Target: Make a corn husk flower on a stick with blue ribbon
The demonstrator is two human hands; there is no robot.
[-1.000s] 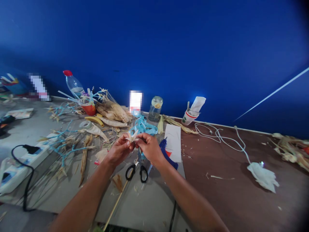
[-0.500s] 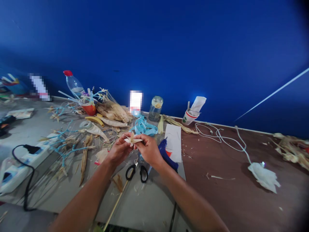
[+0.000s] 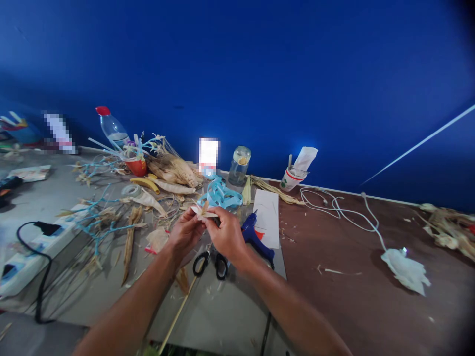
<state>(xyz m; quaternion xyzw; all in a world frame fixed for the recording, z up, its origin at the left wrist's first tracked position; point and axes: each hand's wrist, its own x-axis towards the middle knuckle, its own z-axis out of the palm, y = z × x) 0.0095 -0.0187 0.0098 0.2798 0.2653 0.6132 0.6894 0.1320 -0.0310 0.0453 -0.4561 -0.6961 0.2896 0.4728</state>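
Observation:
Between my fingertips is a small pale flower of dried husk, its pointed petals spread outward. My left hand pinches it from the left, and my right hand grips it from the right with thumb and forefinger. Just below my hands lie scissors with black handles, their blades partly hidden. A blue glue gun rests to the right of my right hand, partly on a white sheet. Light blue ribbon is heaped just beyond the flower.
Dried husks, blue-wrapped twigs and a power strip spread over the left. At the back stand a red-capped bottle, a red cup, a glass jar and a white cup. A white cable crosses the right.
My hands have tilted the flower a little, so its petals now face up more openly. Both hands keep hold of it; the things on the table stay in place.

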